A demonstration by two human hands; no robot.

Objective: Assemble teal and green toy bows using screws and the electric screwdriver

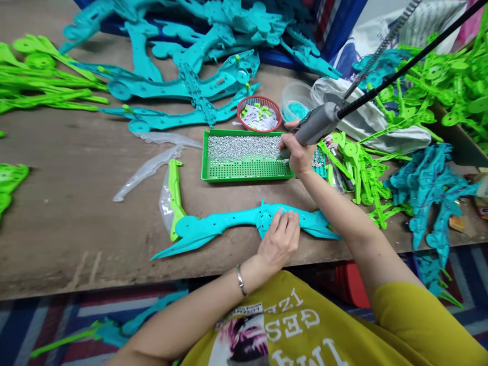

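My left hand (280,236) lies on a long turquoise plastic part (236,217), its fingers together and pressing near the round middle section. The part lies along the front of the table, its pointed end to the left. A grey electric screwdriver (318,122) is in my right hand (299,152), fingers wrapped round its body. The screwdriver's lower end is over the right side of a green tray (247,173) that holds many small silver screws (242,147). Its tip is hard to make out. A bright green plastic piece (174,198) touches the turquoise part's left end.
Turquoise parts (160,89) are piled at the back. A red basket (259,113) of small white and green pieces stands behind the tray. Green parts lie left (34,76) and right (354,157). A spring (385,46) and black cable (412,61) run up from the screwdriver.
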